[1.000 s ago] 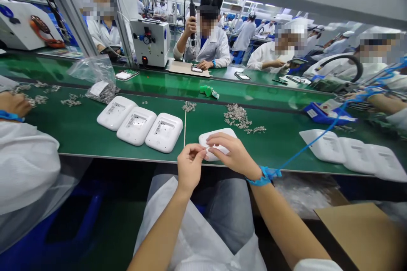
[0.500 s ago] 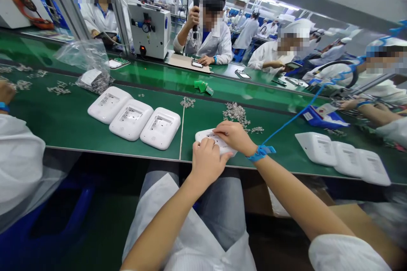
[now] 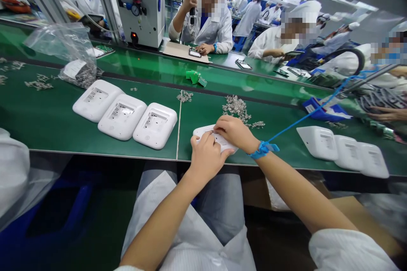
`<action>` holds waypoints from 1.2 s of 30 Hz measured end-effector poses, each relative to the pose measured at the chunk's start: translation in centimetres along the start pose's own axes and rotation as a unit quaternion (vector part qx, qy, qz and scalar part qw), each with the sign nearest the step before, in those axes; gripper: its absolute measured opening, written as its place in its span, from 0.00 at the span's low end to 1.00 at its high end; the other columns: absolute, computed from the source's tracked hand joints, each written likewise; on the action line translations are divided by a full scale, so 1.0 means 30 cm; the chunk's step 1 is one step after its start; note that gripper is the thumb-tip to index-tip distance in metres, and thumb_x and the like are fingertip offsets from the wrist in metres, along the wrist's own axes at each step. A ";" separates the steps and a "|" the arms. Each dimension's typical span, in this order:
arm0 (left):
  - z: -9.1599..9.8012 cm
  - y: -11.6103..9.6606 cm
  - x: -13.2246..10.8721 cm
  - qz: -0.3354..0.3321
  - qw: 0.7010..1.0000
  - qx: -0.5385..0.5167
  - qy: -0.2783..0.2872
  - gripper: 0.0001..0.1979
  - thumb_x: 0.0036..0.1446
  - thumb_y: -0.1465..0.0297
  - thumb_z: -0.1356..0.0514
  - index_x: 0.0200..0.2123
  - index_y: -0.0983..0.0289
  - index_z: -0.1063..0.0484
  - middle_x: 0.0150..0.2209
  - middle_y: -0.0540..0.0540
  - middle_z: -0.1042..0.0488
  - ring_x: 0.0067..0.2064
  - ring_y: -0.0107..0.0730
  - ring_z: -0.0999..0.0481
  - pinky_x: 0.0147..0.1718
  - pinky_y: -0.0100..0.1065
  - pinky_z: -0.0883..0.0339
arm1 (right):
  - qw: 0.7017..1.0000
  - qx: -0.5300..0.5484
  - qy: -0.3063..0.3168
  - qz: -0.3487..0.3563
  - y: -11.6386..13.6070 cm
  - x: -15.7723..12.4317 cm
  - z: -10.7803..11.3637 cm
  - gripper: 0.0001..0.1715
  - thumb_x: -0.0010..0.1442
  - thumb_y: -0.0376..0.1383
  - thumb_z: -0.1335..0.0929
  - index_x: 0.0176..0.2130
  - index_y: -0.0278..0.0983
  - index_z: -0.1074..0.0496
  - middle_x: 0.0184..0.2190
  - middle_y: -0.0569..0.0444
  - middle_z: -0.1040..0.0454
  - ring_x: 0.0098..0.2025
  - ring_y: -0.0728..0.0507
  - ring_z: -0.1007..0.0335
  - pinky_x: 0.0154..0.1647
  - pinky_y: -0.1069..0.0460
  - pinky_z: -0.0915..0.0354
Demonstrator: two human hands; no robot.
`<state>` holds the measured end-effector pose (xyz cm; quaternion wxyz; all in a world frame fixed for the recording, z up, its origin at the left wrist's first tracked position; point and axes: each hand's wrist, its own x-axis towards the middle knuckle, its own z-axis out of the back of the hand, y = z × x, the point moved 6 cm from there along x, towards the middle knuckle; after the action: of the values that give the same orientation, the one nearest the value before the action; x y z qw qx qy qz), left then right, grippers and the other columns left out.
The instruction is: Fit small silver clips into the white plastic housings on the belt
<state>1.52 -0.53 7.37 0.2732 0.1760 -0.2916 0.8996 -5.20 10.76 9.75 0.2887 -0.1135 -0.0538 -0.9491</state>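
Observation:
A white plastic housing (image 3: 200, 130) lies at the green bench's front edge, partly covered by both hands. My left hand (image 3: 206, 152) grips its near side, thumb on the right, fingers over the top. Above its right part, my right hand (image 3: 233, 132) has its fingertips pinched together at the housing's recess; anything between them is too small to make out. A blue strap (image 3: 263, 149) circles my right wrist. Just beyond the hands is a heap of small metal pieces (image 3: 235, 106).
Three white housings (image 3: 154, 126) overlap at the left, and more (image 3: 318, 143) lie at the right. Behind them are a bag of metal parts (image 3: 79, 72), a green object (image 3: 196, 78) and a blue tray (image 3: 324, 111). A co-worker (image 3: 211, 29) sits opposite, holding a tool.
The view has shifted slightly, moving the left housings and bag leftward in the picture. Both hands keep nearly the same place on the housing, with slight finger movement.

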 end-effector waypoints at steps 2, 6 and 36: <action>-0.010 0.008 0.009 -0.008 1.000 -0.011 0.008 0.20 0.68 0.55 0.42 0.38 0.66 0.20 0.47 0.62 0.21 0.58 0.48 0.29 0.53 0.54 0.45 | 1.000 -0.004 0.010 -0.014 -0.001 0.007 -0.003 0.09 0.65 0.28 0.32 0.32 0.34 0.24 0.33 0.49 0.26 0.37 0.42 0.30 0.37 0.50 0.36; -0.018 0.015 0.017 -0.015 1.000 -0.018 0.019 0.20 0.68 0.55 0.42 0.41 0.66 0.21 0.46 0.61 0.21 0.56 0.47 0.27 0.55 0.55 0.45 | 1.000 0.017 -0.004 -0.001 0.013 -0.007 0.000 0.09 0.64 0.26 0.33 0.36 0.34 0.24 0.35 0.48 0.24 0.39 0.41 0.29 0.40 0.50 0.35; 0.094 0.081 -0.081 0.064 0.992 0.102 0.025 0.23 0.66 0.51 0.42 0.55 0.60 0.27 0.51 0.63 0.25 0.52 0.50 0.29 0.48 0.54 0.43 | 0.821 -0.189 -0.243 -0.481 -0.638 -0.731 0.104 0.29 0.57 0.44 0.28 0.52 0.28 0.27 0.50 0.22 0.26 0.56 0.17 0.33 0.55 0.28 0.38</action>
<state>2.43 -4.88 7.33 0.2028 0.1616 -0.2017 0.9445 2.35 38.88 6.66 -0.2542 -0.3529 0.0102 -0.9004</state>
